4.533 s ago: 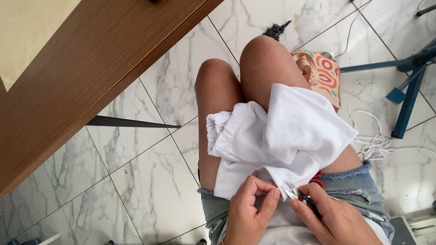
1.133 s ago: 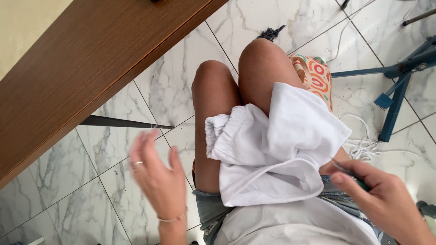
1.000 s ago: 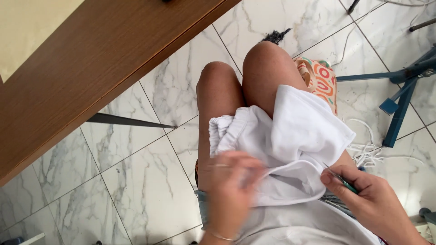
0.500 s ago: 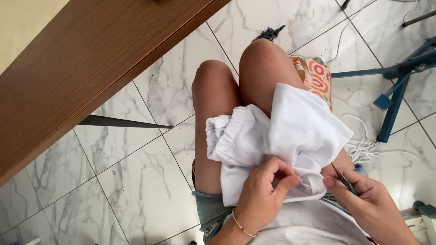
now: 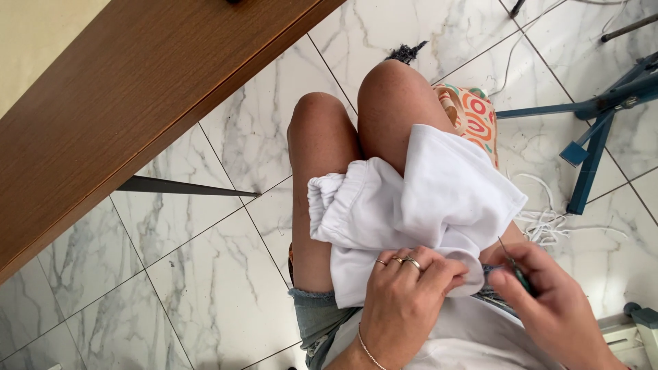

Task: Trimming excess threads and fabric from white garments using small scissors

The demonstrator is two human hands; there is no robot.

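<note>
A wooden worktop (image 5: 130, 103) fills the far left of the view, above a floor of white marbled tiles (image 5: 199, 274). To the far right stand the blue metal legs (image 5: 596, 130) of a stand, with a loose tangle of white cord (image 5: 548, 223) on the tiles beside them, and a bag with an orange, red and green pattern (image 5: 473, 113) sits just right of the person's knees.

Across the person's lap, draped over both bare thighs, lies a white fabric garment (image 5: 418, 205) with a gathered, elasticated edge bunched at its left side. It looks light and thoroughly soft: it folds, slumps and puckers wherever it is unsupported, so it would likely slide about unless pinned against the leg. It should not be fragile, but the loose cloth gives no firm edge. The best hold seems to be a pinch on the near hem, close to the spot being worked, keeping that stretch taut.

The left hand (image 5: 404, 294), wearing rings and a thin bracelet, is closed in a pinch on the near edge of the garment. The right hand (image 5: 555, 301) grips a slim dark-handled tool (image 5: 513, 260) between fingers and thumb, its thin tip pointing up beside the cloth's right edge.
</note>
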